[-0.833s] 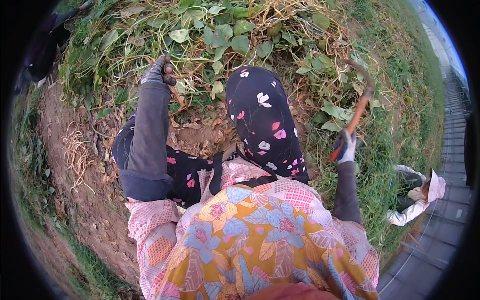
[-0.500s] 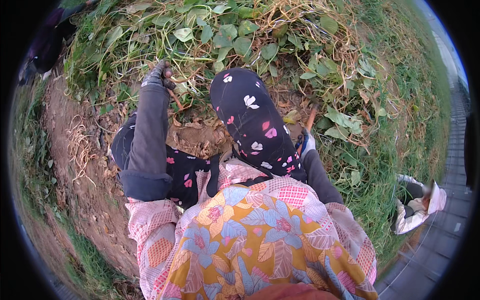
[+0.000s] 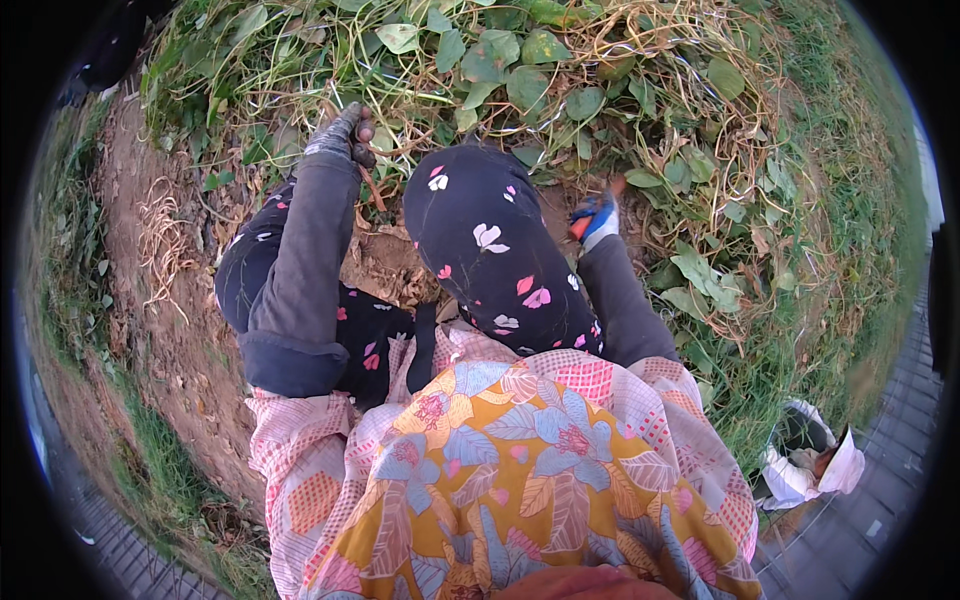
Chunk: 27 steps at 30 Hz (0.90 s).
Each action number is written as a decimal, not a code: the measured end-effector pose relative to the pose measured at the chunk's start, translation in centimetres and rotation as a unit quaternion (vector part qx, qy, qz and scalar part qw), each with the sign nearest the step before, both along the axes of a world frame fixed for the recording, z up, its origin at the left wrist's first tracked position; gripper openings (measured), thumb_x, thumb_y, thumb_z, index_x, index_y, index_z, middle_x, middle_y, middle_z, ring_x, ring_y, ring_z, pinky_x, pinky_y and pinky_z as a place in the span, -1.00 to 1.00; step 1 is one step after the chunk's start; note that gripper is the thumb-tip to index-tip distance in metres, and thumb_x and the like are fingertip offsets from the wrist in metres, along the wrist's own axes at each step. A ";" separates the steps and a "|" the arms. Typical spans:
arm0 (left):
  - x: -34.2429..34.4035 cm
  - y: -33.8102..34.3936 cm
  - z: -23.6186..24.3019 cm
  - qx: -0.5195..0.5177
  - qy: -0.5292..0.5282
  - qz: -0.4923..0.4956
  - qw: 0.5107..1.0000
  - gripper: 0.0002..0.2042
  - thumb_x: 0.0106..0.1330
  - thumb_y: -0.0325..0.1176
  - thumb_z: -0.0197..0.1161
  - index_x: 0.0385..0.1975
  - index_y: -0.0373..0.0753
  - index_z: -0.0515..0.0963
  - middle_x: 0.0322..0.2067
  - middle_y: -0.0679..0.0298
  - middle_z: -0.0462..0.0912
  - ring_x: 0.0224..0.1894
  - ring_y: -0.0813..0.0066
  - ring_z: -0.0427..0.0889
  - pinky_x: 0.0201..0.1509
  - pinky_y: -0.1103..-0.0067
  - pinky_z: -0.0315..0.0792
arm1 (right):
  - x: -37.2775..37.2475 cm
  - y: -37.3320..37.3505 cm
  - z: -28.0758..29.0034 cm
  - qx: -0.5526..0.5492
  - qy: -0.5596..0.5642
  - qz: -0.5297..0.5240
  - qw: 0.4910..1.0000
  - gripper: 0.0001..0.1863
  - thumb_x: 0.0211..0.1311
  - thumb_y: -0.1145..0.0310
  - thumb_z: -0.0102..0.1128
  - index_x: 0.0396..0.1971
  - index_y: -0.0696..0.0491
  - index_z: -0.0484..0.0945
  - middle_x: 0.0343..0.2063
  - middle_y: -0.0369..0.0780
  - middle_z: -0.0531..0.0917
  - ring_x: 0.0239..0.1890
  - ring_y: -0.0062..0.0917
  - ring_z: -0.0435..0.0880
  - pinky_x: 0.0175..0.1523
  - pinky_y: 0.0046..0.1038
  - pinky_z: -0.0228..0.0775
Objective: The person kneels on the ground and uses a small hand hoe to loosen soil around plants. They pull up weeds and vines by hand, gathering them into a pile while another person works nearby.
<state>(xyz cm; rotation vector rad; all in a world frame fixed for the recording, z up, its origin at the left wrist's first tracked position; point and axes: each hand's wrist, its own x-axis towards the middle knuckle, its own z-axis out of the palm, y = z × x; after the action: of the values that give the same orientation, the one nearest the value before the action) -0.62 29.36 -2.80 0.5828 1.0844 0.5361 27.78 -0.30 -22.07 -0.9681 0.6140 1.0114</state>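
Observation:
My left hand, in a worn, dirty glove with bare fingertips, is closed on reddish-brown stems at the edge of the tangled green and dry vines, left of my raised, flower-patterned knee. Just right of that knee, low among the leaves, my right hand in a blue-and-white glove grips the orange handle of a curved-bladed tool. Its blade is hidden or too blurred to make out.
Bare soil with pale dry roots lies to the left. A person in white sleeves and a pale hat is low at the right by grey paving. A dark figure shows at the top left edge.
My right hand has swung the curved tool down and leftward from beside me into the leaves by my knee. My left hand has shifted slightly. The view has turned a little.

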 end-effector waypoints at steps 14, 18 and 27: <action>1.2 -1.5 3.2 0.002 0.012 -0.022 1.000 -0.84 0.24 -0.24 0.03 -0.34 -0.18 0.40 -0.73 0.44 0.33 -0.83 0.71 0.09 -0.78 0.77 0.05 | 19.9 -4.5 15.3 -0.150 -0.245 -0.001 0.958 -0.81 0.14 0.19 0.01 -0.55 -0.05 0.33 -0.71 -0.40 0.32 -0.74 -0.68 0.24 -0.66 -0.67 0.11; 1.0 -1.5 2.8 0.009 -0.052 -0.037 0.998 -0.85 0.23 -0.28 0.06 -0.37 -0.23 0.43 -0.72 0.36 0.39 -0.83 0.69 0.14 -0.78 0.76 0.08 | 21.5 -5.2 12.8 -0.118 -0.251 0.006 0.961 -0.86 0.14 0.25 0.02 -0.53 -0.05 0.36 -0.69 -0.38 0.35 -0.73 -0.65 0.27 -0.66 -0.66 0.12; 1.8 -2.0 2.9 0.014 -0.024 -0.074 0.997 -0.83 0.21 -0.25 0.07 -0.37 -0.22 0.44 -0.71 0.37 0.40 -0.83 0.66 0.17 -0.77 0.71 0.10 | 4.3 -13.0 11.0 -0.162 -0.077 0.105 0.978 -0.80 0.11 0.16 0.07 -0.44 -0.05 0.33 -0.63 -0.37 0.36 -0.76 -0.67 0.26 -0.69 -0.67 0.10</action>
<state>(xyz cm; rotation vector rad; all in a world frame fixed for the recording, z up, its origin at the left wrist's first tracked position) 1.15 27.39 0.14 0.6664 0.9798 0.4343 32.03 -13.35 -11.11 -1.4084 0.5651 1.0285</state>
